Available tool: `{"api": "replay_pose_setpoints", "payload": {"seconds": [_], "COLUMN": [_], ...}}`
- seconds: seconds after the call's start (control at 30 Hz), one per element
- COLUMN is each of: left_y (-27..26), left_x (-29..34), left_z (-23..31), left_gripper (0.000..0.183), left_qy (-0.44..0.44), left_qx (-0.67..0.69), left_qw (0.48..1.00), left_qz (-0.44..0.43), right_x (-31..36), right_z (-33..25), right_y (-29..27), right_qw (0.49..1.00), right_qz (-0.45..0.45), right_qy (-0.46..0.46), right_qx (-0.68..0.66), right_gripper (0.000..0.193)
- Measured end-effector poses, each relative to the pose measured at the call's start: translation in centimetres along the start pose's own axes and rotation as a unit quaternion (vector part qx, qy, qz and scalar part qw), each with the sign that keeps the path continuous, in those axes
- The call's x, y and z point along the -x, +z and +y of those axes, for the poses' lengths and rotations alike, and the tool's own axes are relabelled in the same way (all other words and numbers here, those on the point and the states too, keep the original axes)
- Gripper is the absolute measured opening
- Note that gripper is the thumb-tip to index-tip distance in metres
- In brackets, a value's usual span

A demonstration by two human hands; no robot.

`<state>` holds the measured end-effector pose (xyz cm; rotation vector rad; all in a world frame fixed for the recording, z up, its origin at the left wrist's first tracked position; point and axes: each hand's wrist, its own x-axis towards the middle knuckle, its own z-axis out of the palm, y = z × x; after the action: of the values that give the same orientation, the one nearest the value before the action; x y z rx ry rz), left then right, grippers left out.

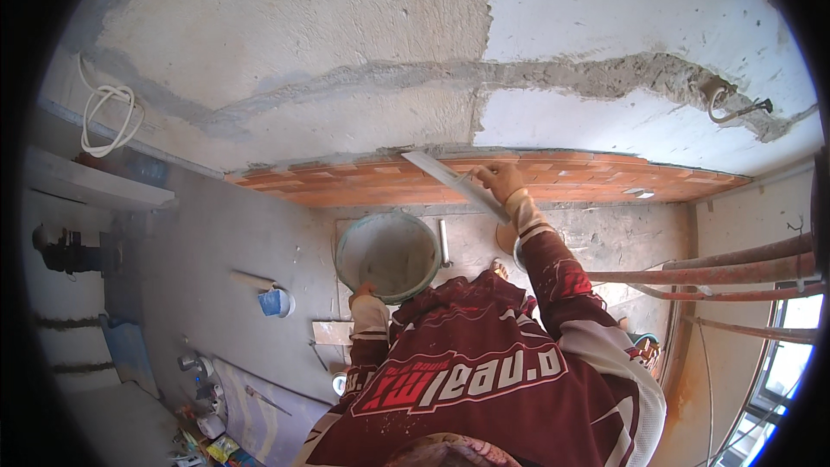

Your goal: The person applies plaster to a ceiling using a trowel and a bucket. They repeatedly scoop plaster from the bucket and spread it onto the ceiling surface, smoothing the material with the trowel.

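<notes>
My right hand (pixel 499 180) is closed around a long flat plastering trowel (pixel 451 176). Its pale metal blade slants up and left, with the tip close to the top of the orange brick strip (pixel 346 183) along the wall. My left hand (pixel 364 291) is at the near rim of a large round bucket (pixel 341 246); its fingers are partly hidden, though they seem to curl over the edge. Inside the bucket is a greyish coating or mix that I cannot make out clearly. Above the bricks, a rough grey mortar band (pixel 415 75) crosses the plastered wall (pixel 346 9).
Red scaffold poles (pixel 743 273) stand at the right, near a window. A white cable coil (pixel 111 117) hangs at left, and a cable end (pixel 735 110) protrudes at right. On the floor lie a white tube (pixel 444 243), a blue-and-white container (pixel 275 302) and a sheet (pixel 268 406).
</notes>
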<state>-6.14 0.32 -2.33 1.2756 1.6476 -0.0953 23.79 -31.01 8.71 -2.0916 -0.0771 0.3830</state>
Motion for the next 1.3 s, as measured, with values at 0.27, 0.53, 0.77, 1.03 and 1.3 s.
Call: {"api": "replay_pose_setpoints", "payload": {"seconds": [0.27, 0.53, 0.77, 1.03, 1.3], "left_y": [-0.8, 0.1, 1.9, 3.2, 5.5], "left_x": [2.9, 3.0, 0.5, 0.4, -4.0], "left_z": [1.9, 2.3, 0.5, 0.5, -0.6], "left_gripper": [0.023, 0.019, 0.023, 0.027, 0.030], "left_qy": [0.038, 0.044, 0.118, 0.252, -0.004], "left_qx": [0.009, -0.026, -0.084, -0.210, -0.027], "left_qw": [0.999, 0.999, 0.988, 0.941, 0.994], "left_qz": [-0.011, -0.018, -0.043, -0.079, -0.110], "right_x": [0.7, 1.5, 2.7, 3.7, 4.4], "right_z": [-0.3, 4.8, 8.2, 11.7, 9.1], "right_y": [6.2, 2.2, -4.0, -11.2, -6.1], "right_qw": [0.996, 0.988, 0.982, 0.978, 0.997], "right_qz": [0.016, 0.104, 0.130, 0.163, 0.060], "right_qy": [0.033, 0.040, 0.082, 0.107, -0.008], "right_qx": [-0.076, -0.108, -0.109, -0.074, -0.044], "right_gripper": [0.045, 0.047, 0.046, 0.046, 0.041]}}
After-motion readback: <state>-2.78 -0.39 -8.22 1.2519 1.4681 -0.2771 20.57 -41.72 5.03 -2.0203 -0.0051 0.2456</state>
